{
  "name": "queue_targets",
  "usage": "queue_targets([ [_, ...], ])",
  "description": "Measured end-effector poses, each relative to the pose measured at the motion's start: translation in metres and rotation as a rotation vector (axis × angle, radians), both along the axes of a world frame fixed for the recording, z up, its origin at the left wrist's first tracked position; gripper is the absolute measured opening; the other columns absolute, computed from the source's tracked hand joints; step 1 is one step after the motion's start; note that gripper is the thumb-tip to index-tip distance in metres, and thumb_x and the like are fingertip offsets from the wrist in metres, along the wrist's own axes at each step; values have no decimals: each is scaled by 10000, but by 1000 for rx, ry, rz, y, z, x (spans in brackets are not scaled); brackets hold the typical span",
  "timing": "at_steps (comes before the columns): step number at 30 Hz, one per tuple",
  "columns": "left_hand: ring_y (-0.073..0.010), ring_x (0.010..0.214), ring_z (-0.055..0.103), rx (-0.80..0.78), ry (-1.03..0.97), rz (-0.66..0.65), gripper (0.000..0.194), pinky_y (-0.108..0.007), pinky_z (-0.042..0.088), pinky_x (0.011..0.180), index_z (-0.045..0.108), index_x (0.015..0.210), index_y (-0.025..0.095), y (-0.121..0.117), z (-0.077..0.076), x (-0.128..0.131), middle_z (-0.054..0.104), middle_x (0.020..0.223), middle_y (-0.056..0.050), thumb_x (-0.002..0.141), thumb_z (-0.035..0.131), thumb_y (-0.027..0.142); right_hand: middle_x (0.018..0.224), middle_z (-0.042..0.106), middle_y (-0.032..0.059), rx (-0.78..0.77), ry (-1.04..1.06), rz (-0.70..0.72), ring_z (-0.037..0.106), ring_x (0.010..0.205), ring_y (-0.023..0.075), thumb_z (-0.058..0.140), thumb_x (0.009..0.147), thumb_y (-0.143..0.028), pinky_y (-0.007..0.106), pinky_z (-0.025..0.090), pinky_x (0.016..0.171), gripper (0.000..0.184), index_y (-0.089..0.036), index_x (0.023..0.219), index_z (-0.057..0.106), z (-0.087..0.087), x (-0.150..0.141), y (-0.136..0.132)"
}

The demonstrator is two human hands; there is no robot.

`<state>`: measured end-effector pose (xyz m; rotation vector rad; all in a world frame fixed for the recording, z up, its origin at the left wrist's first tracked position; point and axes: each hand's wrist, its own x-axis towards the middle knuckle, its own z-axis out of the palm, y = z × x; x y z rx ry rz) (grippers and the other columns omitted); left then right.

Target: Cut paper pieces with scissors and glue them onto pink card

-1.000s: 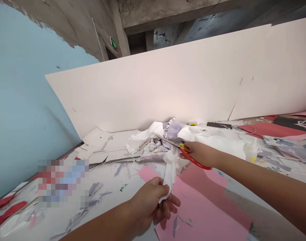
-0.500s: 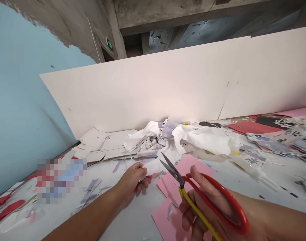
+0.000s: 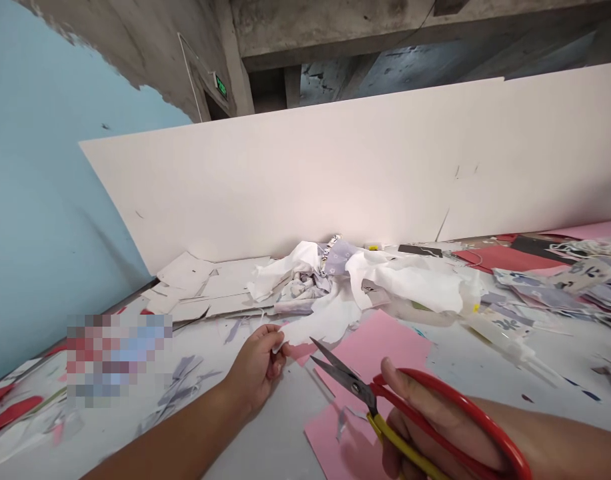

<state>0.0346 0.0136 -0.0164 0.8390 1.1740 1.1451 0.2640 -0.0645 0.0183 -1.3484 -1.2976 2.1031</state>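
My left hand (image 3: 260,363) pinches the near corner of a thin white sheet (image 3: 325,321), which looks like paper or cloth and trails back toward a crumpled heap. In my right hand (image 3: 425,427) is a pair of scissors (image 3: 356,388) with one red and one yellow handle. Its blades are parted and point left toward the white sheet, a little apart from it. Beneath the scissors lie pink paper sheets (image 3: 380,347), with a thin grey scrap on the nearer one.
A heap of crumpled white and patterned grey material (image 3: 305,283) sits mid-table against a white panel (image 3: 295,187). Flat cardboard pieces (image 3: 225,283) lie left of it. To the right are a clear glue bottle (image 3: 505,340), red paper (image 3: 500,257) and patterned scraps (image 3: 545,283).
My left hand has drawn the white sheet's corner slightly left and toward me, so more of the sheet shows. The scissors have shifted down and slightly away from the sheet, blades still parted.
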Motion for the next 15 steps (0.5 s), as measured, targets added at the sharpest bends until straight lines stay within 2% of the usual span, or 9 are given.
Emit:
queue_targets([
  [1, 0, 290, 280, -6, -33, 3, 135, -124, 182, 319, 388, 730, 194, 0, 0, 0, 510, 496, 58, 692, 517, 185, 500, 491, 44, -119, -58, -7, 417, 320, 59, 137, 690, -796, 151, 277, 277, 806, -119, 592, 564, 3, -2, 6],
  [3, 0, 290, 288, -7, -79, 1, 138, -123, 182, 317, 392, 748, 196, 0, 0, 0, 513, 503, 56, 695, 518, 179, 492, 478, 31, -214, -120, 12, 391, 286, 36, 109, 691, -795, 131, 239, 267, 831, -100, 628, 562, 7, -6, 16],
  [8, -8, 289, 301, 11, -105, 22, 130, -131, 183, 313, 397, 777, 200, 3, -2, -1, 524, 511, 50, 690, 488, 168, 491, 464, 6, -167, -141, 94, 346, 241, 46, 59, 628, -836, 158, 186, 246, 895, -104, 712, 566, 8, -13, 32],
  [15, -10, 291, 283, -41, -93, 29, 167, -136, 193, 332, 396, 797, 215, 2, 0, -2, 505, 485, 69, 659, 480, 170, 456, 414, -34, -194, -86, 89, 311, 250, 39, 52, 607, -848, 159, 213, 285, 879, -126, 711, 542, 2, -11, 41],
])
